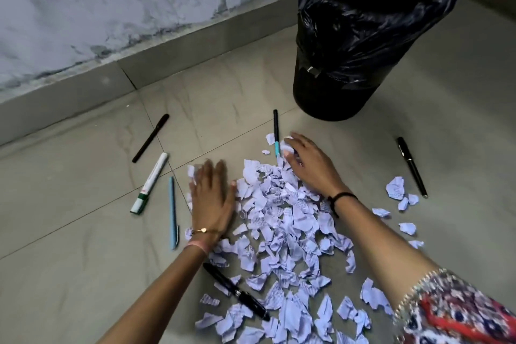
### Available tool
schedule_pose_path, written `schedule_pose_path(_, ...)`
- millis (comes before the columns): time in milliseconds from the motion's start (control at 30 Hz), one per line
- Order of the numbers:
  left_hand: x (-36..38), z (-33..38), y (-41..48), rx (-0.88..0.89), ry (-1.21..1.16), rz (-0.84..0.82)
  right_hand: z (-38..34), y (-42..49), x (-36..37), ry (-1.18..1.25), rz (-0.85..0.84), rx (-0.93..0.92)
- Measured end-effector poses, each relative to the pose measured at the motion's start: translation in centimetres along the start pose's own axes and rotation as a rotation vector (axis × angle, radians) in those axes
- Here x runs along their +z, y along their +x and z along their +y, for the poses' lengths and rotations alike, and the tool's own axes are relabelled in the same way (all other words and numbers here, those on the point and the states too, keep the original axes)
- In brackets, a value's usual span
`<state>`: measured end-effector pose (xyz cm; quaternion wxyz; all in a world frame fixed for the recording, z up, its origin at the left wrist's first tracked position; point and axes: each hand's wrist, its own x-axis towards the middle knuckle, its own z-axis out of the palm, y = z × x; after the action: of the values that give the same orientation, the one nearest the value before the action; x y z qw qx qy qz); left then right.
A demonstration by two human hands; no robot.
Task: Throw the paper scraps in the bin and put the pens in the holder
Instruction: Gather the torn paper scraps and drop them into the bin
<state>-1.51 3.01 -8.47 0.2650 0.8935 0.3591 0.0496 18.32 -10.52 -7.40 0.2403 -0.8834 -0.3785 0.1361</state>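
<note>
A heap of torn white paper scraps covers the floor in front of me. My left hand lies flat and open on the heap's left edge, blurred. My right hand rests palm down on the far right of the heap, fingers spread over scraps. A black bin lined with a black bag stands beyond the heap. Several pens lie around: a black pen, a white and green marker, a light blue pen, a black and teal pen, a black pen and a black pen. No holder is in view.
Loose scraps lie apart at the right. A grey skirting and a stained wall run along the back left. The floor is pale tile.
</note>
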Motion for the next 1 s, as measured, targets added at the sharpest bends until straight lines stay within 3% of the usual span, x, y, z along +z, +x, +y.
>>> schedule_pose_path(133,0.4,3.0,-1.9,0.21,-0.207,-0.112,-0.9,-6.1,0.9,-0.008,0.088,-0.039)
schedule_pose_path(200,0.1,3.8,-2.1,0.26,-0.277,-0.068,-1.3,-6.2,0.5,0.01,0.175,-0.046)
schedule_pose_path(333,-1.0,3.4,-0.8,0.133,-0.217,0.199,-2.7,-1.8,-0.4,-0.02,0.177,-0.04)
schedule_pose_path(400,-1.2,2.3,-0.2,0.045,-0.173,0.203,-2.5,-0.1,0.0,-0.127,0.126,-0.036)
schedule_pose_path(567,-0.9,0.4,-1.2,0.004,-0.138,0.133,-1.0,1.3,-1.2,-0.189,0.22,0.076)
schedule_pose_path(767,0.1,0.9,-1.1,0.073,-0.117,-0.045,-3.1,1.3,0.5,-0.031,-0.188,-0.156)
schedule_pose_path(1000,-0.3,3.6,-2.9,0.28,-0.341,-0.337,-3.0,-6.8,0.0,0.089,-0.134,-0.173)
